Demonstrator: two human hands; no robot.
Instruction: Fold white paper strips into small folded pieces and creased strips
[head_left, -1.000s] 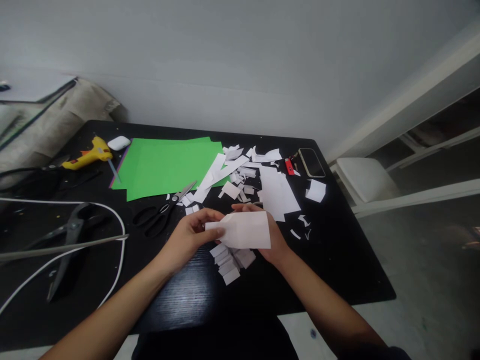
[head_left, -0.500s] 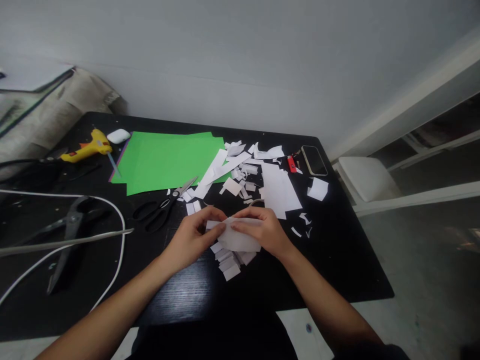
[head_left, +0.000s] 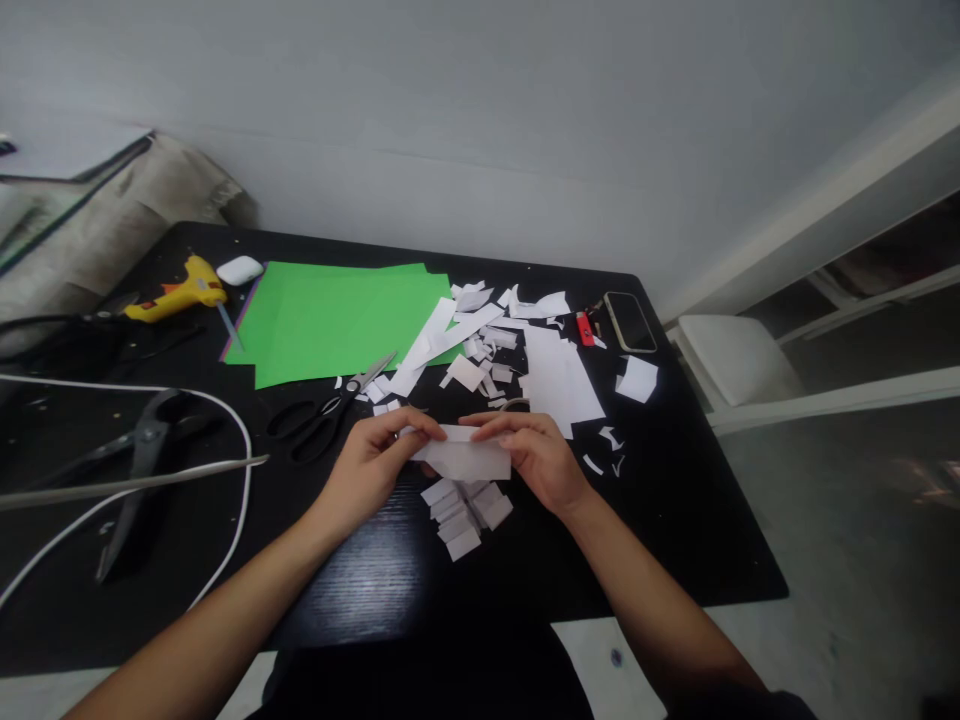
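Between my two hands is a piece of white paper (head_left: pixel 465 462), its top edge folded over. My left hand (head_left: pixel 379 450) pinches its left end, and my right hand (head_left: pixel 536 455) grips the right end with fingers along the fold. Just below the held paper, a cluster of small folded white paper pieces (head_left: pixel 465 520) lies on the black table. Scissors with black handles (head_left: pixel 322 415) rest left of my left hand, blades pointing to the upper right. Beyond my hands are scattered white paper scraps (head_left: pixel 466 373) and a larger white sheet (head_left: pixel 559 380).
Green sheets (head_left: pixel 345 325) lie at the back left, near a yellow glue gun (head_left: pixel 184 292) and a white case (head_left: pixel 240 270). Pliers (head_left: pixel 139 475) and a white cable (head_left: pixel 244 430) occupy the left. A phone (head_left: pixel 630 322) and red lighter (head_left: pixel 584 328) sit at the back right.
The held paper has tilted and moved slightly up, and its top edge is now folded over. My right fingers have shifted along the fold; more of the pieces below shows.
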